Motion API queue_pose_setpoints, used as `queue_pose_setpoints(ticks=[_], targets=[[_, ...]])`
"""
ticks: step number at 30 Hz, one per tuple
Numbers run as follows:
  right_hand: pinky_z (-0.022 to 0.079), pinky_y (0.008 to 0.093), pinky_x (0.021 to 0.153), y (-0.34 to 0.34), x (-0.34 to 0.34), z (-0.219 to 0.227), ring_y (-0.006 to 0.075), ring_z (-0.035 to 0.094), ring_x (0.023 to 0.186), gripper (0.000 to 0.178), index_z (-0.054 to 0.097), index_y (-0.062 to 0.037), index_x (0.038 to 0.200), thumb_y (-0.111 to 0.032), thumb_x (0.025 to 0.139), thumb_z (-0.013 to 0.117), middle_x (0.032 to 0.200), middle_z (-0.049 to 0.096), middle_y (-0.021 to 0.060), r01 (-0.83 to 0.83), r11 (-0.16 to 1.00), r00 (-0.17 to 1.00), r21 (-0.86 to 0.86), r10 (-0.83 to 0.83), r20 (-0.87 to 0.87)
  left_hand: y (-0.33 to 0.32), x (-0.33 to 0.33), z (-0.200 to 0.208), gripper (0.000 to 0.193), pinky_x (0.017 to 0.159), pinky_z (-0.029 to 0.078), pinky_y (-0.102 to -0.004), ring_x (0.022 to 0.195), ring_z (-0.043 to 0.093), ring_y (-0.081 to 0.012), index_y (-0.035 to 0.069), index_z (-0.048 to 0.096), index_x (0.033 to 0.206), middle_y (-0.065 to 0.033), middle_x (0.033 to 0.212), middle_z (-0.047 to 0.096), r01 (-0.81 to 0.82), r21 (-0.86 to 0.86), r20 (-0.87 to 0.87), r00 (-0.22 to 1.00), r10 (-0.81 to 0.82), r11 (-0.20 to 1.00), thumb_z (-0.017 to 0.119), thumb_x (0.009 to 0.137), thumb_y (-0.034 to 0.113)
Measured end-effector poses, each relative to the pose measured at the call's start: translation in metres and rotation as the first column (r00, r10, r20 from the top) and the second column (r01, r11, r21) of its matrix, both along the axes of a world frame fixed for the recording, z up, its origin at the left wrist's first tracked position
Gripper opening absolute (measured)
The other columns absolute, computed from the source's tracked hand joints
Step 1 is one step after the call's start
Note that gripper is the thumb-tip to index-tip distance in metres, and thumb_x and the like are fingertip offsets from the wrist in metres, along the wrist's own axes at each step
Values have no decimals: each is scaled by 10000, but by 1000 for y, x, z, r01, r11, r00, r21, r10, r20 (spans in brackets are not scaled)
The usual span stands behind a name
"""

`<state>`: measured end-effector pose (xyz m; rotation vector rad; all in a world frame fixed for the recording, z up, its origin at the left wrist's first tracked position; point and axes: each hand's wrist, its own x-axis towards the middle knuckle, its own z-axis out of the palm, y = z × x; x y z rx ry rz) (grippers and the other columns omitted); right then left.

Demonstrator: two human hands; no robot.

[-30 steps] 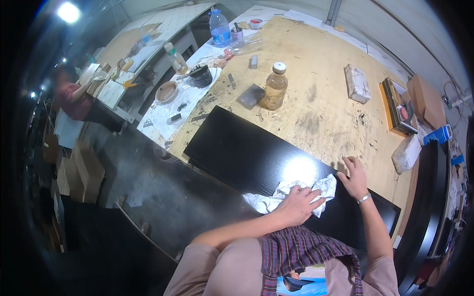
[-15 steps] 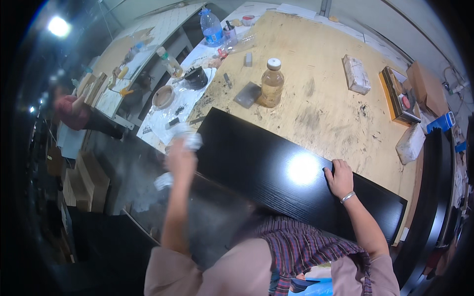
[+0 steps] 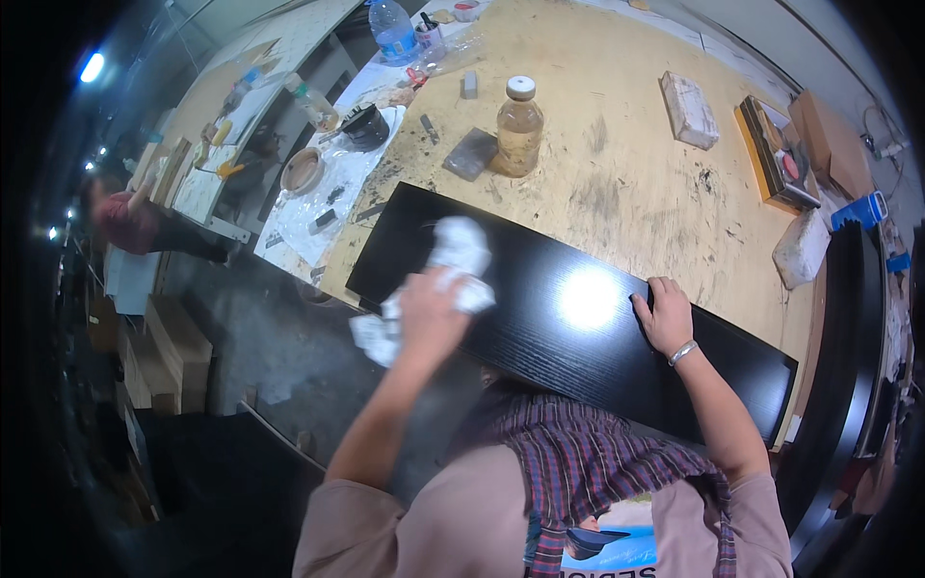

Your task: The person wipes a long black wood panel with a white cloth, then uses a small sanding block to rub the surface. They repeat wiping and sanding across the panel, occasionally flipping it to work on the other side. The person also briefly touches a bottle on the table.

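Note:
A long glossy black board [image 3: 540,279] lies slantwise along the near edge of the workbench. My left hand [image 3: 431,310] is closed on a crumpled white cloth [image 3: 461,249] over the left part of the board. One end of the cloth hangs past the board's near edge. My right hand [image 3: 666,318] rests on the board right of its middle, with the thumb apart and the other fingers bent over the far edge; it holds nothing. Beyond the board stand a bottle of yellowish liquid [image 3: 520,135] with a white cap and a flat grey block [image 3: 471,154].
A black pot [image 3: 365,128] and a round bowl [image 3: 303,170] sit on plastic sheeting at the left. Wrapped white blocks [image 3: 690,111] and an open box of tools [image 3: 779,159] lie at the right. A co-worker [image 3: 130,217] stands at another bench, far left.
My left hand has swept the cloth rightward from the board's left end onto its surface. The right hand stays in place on the board. The view has shifted slightly.

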<state>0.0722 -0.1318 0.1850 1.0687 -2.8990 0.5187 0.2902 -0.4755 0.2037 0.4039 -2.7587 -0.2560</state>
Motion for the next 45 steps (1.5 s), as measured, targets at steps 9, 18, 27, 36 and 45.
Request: queue_pose_setpoints(ticks=[9, 18, 27, 36, 45], targets=[[486, 466, 846, 0, 2, -1, 378, 606, 956, 399, 616, 0, 990, -395, 936, 640, 966, 636, 182, 10, 1000, 999, -27, -11, -41, -18, -19, 25, 736, 986, 446, -534, 1255, 484, -344, 159, 591, 1377, -97, 1411, 491, -238, 64, 300, 931, 209, 969, 854, 739, 417], [488, 468, 836, -1, 2, -1, 363, 613, 942, 409, 617, -15, 936, -423, 925, 644, 941, 641, 169, 31, 999, 998, -35, -33, -48, -21, -31, 26, 661, 949, 480, -508, 1214, 529, -334, 121, 640, 1307, -110, 1334, 544, -241, 173, 306, 935, 180, 955, 874, 729, 341], [488, 464, 826, -1, 3, -1, 363, 610, 922, 410, 625, -11, 927, -420, 918, 656, 924, 639, 169, 38, 998, 999, -43, -40, -37, 12, 21, 18, 615, 987, 433, -473, 1147, 569, -318, 213, 697, 1218, -62, 1287, 621, 244, 212, 121, 954, -273, 946, 706, 636, 14], [492, 460, 875, -4, 5, 9, 359, 615, 984, 421, 637, 3, 966, -416, 921, 653, 974, 656, 177, 90, 995, 995, 50, -93, 40, -137, 63, 22, 441, 1005, 489, -408, 1129, 658, -364, 61, 672, 1288, -186, 1236, 689, -456, 354, 30, 878, 477, 816, 771, 862, 120], [452, 488, 1029, 223, -8, 20, 418, 587, 1179, 572, 607, 46, 1249, -282, 819, 792, 1237, 641, 257, 676, 732, 678, -87, -663, -318, -144, 54, -22, 494, 1028, 468, -407, 1175, 623, -336, 54, 654, 1312, -162, 1264, 665, -298, 204, 24, 954, 300, 932, 775, 832, 64]])
